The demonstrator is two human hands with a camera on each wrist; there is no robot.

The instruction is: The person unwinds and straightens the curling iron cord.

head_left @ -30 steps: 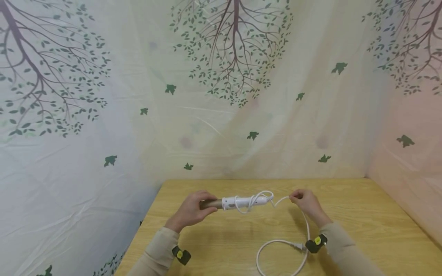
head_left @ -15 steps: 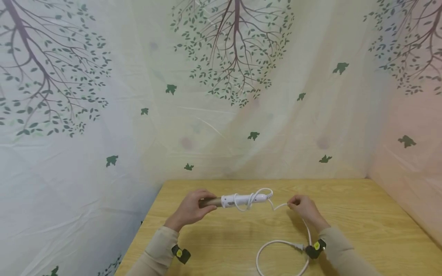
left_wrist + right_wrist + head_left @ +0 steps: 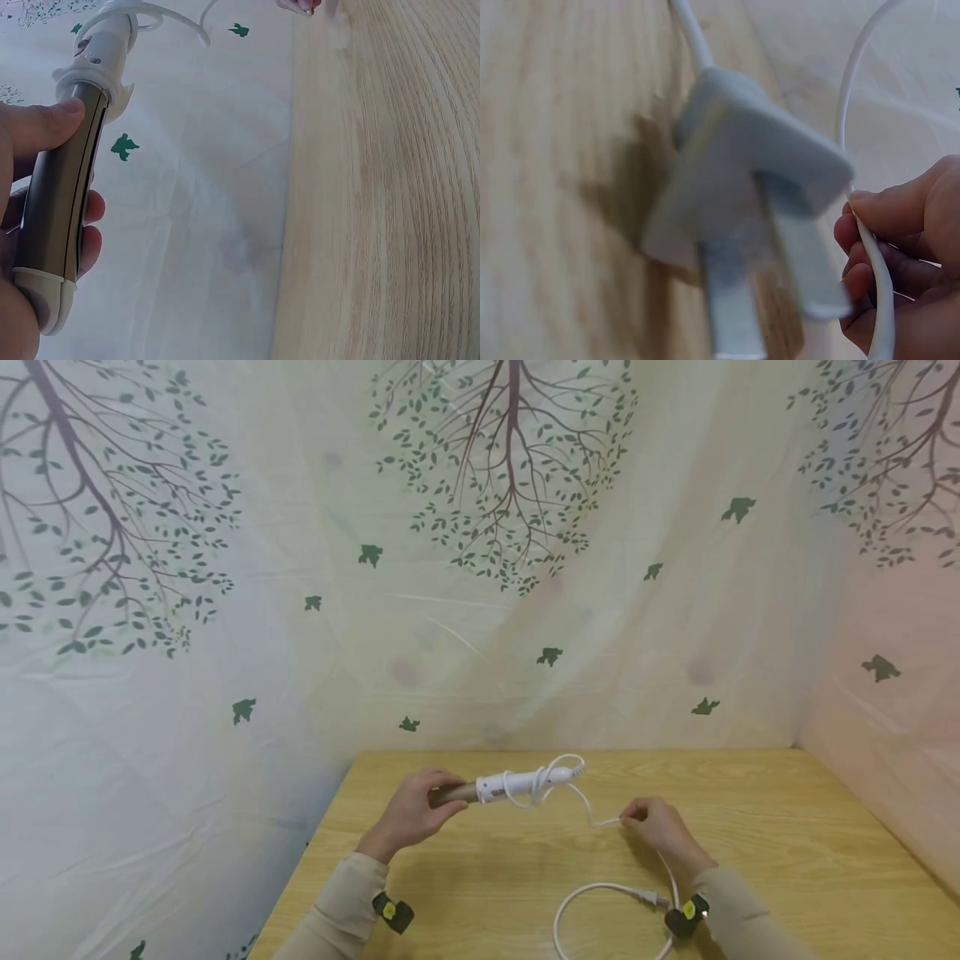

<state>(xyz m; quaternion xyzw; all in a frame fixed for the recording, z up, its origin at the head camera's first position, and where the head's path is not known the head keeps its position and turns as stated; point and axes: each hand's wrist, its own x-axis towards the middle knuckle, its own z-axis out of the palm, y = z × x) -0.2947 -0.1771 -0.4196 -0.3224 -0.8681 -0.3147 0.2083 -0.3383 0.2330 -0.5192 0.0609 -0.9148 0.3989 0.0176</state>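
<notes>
My left hand grips the bronze barrel of a curling iron with a white handle, held above the table and pointing right. In the left wrist view the thumb lies along the barrel, with fingertips showing at its far side. Loops of white power cord wrap the handle. From there the cord sags across to my right hand, which pinches it between thumb and fingers. Below that hand, the cord's tail forms a loop ending in a two-pin plug. The plug looms close in the right wrist view.
A wood-grain table lies under both hands. Behind it and at both sides hang pale curtains printed with trees and green leaf shapes. Each wrist wears a black strap, such as the right strap.
My right hand has moved down and slightly left with the cord. The handle end of the curling iron has tilted up, and the cord between them sags lower. My left hand keeps its grip.
</notes>
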